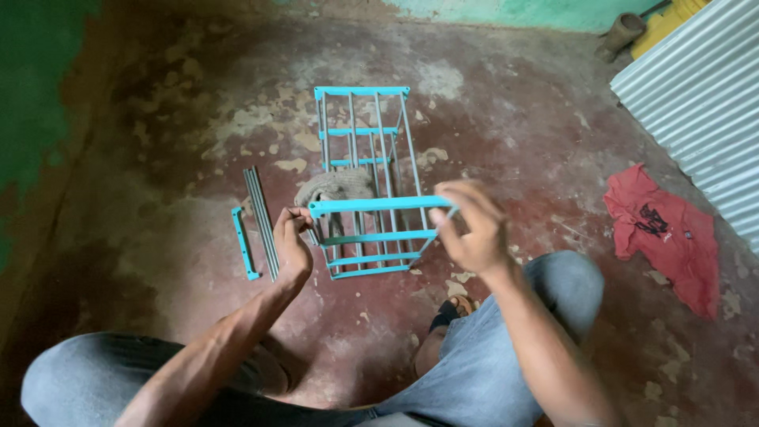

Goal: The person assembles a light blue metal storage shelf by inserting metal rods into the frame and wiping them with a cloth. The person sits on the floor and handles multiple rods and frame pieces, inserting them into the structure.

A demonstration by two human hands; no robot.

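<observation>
A rack frame (365, 134) of grey metal rods and turquoise plastic bars stands on the worn floor in front of me. My left hand (291, 241) is closed on the left end of its nearest turquoise top bar (379, 205). My right hand (470, 225) pinches the right end of the same bar, at its corner with a thin grey rod. A crumpled grey-brown cloth (336, 187) lies under the frame, close to my left hand.
Loose grey rods (261, 217) and a spare turquoise bar (243, 241) lie left of the frame. A red shirt (664, 233) lies on the floor at right, below a corrugated metal sheet (704, 95). My knees in grey trousers frame the bottom.
</observation>
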